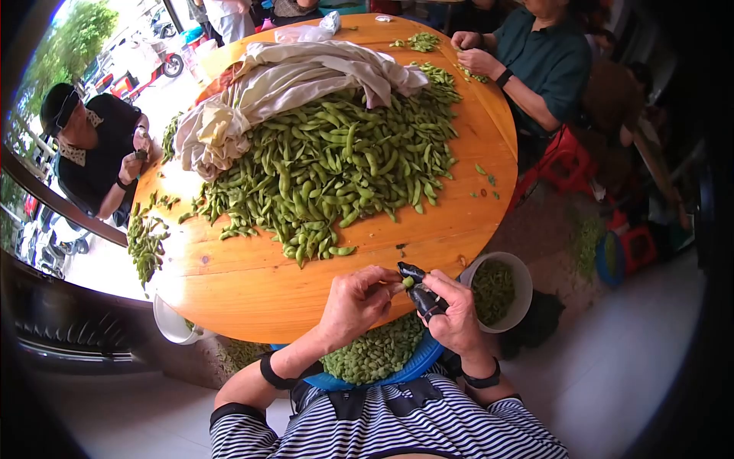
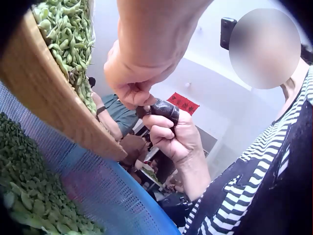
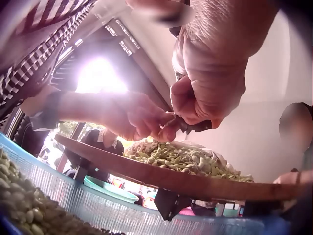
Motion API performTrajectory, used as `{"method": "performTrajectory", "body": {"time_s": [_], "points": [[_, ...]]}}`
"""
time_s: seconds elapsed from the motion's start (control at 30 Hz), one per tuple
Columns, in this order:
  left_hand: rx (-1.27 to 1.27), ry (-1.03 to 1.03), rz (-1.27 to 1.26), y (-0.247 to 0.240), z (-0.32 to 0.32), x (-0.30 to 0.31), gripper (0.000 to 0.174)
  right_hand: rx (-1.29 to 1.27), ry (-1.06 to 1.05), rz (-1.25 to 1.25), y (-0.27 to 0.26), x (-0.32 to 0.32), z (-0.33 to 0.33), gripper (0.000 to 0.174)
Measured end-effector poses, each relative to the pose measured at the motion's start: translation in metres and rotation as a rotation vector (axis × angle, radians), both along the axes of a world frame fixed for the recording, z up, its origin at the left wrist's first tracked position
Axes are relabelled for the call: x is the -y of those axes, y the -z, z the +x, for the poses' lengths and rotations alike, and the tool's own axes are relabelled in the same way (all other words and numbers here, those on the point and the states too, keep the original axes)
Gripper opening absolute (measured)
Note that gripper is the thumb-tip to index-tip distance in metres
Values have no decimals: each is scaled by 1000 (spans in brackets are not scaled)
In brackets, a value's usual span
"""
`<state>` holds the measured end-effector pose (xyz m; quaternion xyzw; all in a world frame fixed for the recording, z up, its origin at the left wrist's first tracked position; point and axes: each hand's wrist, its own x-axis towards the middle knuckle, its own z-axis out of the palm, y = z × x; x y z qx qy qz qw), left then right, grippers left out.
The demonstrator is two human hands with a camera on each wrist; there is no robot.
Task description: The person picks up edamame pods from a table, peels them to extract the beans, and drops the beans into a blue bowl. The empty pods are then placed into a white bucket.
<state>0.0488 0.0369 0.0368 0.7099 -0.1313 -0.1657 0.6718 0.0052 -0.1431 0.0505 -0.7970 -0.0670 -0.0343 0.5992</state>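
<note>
My left hand (image 1: 355, 302) pinches a green soybean pod (image 1: 407, 282) over the table's near edge. Opposite it is my right hand (image 1: 456, 310), its thumb and forefinger wearing black covers (image 1: 428, 302) that close around the pod's end. In the left wrist view the right hand (image 2: 173, 137) has its other fingers curled toward the palm. The right wrist view shows both hands meeting at the dark covers (image 3: 195, 126), with the pod mostly hidden. Below the hands, a blue basket (image 1: 432, 350) holds a heap of shelled green beans (image 1: 375, 353).
A large pile of soybean pods (image 1: 321, 168) lies on the round wooden table (image 1: 413, 237), partly under a pale cloth (image 1: 306, 69). White buckets stand at right (image 1: 527, 287) and left (image 1: 164, 321). One person (image 1: 99, 153) sits at left, another (image 1: 539, 65) at far right.
</note>
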Motion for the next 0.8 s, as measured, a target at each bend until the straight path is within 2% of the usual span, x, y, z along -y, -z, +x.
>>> {"method": "performTrajectory", "body": {"time_s": [0.03,0.13,0.17,0.23,0.37,0.43,0.47,0.53,0.57,0.6,0.67,0.7,0.77,0.8], "points": [[171,-47,40,2,-1,2,9,-14,7,15,1,0,0,41],[260,-102,64,5,-2,6,7,-27,-8,57,0,2,1,42],[258,-103,64,4,-2,6,7,-28,-8,57,-1,1,1,42],[340,-142,81,2,-2,8,6,-28,-22,128,-4,-1,1,28],[317,-139,69,5,-5,9,8,30,-36,26,3,6,3,25],[-179,-74,-204,10,-6,7,8,-14,-58,74,5,10,3,42],[-181,-72,-203,8,-4,5,8,-16,-55,74,5,13,3,42],[-477,40,-368,4,0,-1,10,-199,-172,525,7,17,2,43],[-613,87,-469,10,1,-3,11,-118,-212,676,19,17,0,39],[-616,87,-467,10,0,-2,11,-121,-210,677,23,17,-1,39],[-725,144,-668,9,-2,3,8,-212,-180,775,26,19,-2,35],[-728,145,-670,11,-3,5,8,-214,-178,774,21,20,-1,35],[-448,143,-566,18,-8,9,14,-265,-144,404,6,18,1,38],[-451,144,-566,20,-10,11,14,-267,-143,405,7,13,0,38]]}}
